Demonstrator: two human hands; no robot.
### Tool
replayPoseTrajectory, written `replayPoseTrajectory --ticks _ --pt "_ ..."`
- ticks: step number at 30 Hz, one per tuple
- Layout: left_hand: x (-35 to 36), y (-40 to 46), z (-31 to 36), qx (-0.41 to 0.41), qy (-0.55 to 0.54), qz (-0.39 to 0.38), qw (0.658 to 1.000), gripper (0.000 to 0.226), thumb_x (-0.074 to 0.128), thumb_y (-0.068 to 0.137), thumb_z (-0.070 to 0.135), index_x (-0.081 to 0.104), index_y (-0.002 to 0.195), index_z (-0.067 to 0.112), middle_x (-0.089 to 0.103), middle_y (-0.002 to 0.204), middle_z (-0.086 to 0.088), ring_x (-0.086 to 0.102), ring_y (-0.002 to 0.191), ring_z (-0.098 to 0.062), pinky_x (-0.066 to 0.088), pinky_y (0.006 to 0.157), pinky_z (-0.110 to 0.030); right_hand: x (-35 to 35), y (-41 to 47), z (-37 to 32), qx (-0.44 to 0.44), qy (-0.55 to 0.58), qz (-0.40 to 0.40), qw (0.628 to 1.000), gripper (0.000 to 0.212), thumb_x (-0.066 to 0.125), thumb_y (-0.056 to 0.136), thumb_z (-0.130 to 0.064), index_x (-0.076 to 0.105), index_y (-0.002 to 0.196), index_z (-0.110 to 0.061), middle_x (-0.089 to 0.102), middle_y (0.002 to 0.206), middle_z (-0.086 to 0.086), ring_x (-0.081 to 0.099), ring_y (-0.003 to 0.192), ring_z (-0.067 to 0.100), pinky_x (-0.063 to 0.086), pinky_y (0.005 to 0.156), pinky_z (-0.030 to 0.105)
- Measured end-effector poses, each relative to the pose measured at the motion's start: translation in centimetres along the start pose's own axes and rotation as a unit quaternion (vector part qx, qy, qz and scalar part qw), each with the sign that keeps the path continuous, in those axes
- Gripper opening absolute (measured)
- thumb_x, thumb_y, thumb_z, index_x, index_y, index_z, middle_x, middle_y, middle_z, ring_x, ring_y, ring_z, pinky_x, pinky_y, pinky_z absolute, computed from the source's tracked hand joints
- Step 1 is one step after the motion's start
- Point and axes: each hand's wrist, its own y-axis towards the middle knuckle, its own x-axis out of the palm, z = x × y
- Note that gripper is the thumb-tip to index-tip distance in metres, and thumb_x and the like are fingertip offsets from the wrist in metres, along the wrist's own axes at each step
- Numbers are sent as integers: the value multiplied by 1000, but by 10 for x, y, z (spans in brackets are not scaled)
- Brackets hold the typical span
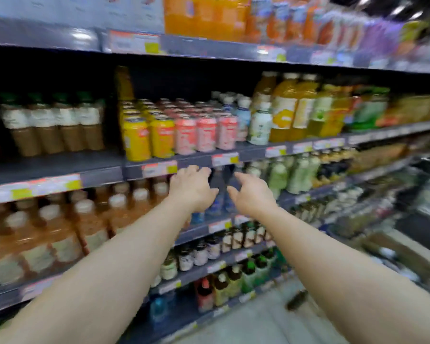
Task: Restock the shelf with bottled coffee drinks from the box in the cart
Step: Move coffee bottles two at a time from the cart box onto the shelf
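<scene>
Both of my arms reach out to the shelf unit (201,232). My left hand (191,189) and my right hand (252,194) hover a hand's width apart, fingers spread and loose. Between them stand dark bottles with blue labels (220,192) on the third shelf down, just under a price rail. Neither hand visibly grips a bottle; the left thumb is close to one. The picture is motion-blurred, so contact is unclear. At the far right a brown box (397,249) shows dimly in what looks like the cart (422,227).
Yellow and pink cans (181,135) fill the shelf above my hands. Brown bottles with green caps (52,125) stand to the left, large tea bottles (60,234) below them. Pale green bottles (291,175) sit right of my hands. Small bottles line the lower shelves (224,244).
</scene>
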Motion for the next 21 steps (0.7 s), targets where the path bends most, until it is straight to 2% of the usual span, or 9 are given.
replayPoseTrajectory --ticks 5,11,15,19,21 --pt "39 8 152 113 -3 -39 993 62 52 89 54 39 140 22 40 144 -7 38 131 -32 38 105 -44 -58 -33 133 98 -31 30 994 58 47 94 -47 37 145 -21 46 145 5 42 133 26 41 106 41" --pt "110 41 296 229 -17 -93 969 64 53 88 55 37 142 25 41 145 -6 39 132 -31 39 105 -45 -103 -62 282 233 -29 55 970 55 51 92 -46 42 140 -20 48 141 6 43 130 29 43 103 43" --pt "163 85 381 286 -19 -136 948 69 55 87 57 36 145 26 38 149 -3 39 134 -28 42 105 -45 -131 -69 380 319 -25 65 945 68 59 87 -50 34 146 -26 41 148 4 40 135 27 42 105 42" --pt "218 148 463 330 -19 -196 923 76 58 85 58 28 148 28 29 156 -1 29 141 -26 37 111 -42 -166 -76 473 423 -28 76 902 66 70 81 -40 43 139 -21 50 139 9 49 126 29 45 101 39" --pt "243 172 502 347 -9 -212 914 75 59 85 56 30 148 28 34 152 -2 35 137 -27 40 108 -41 -181 -76 517 461 -31 69 884 70 72 81 -38 41 141 -22 51 139 8 50 125 29 44 100 36"
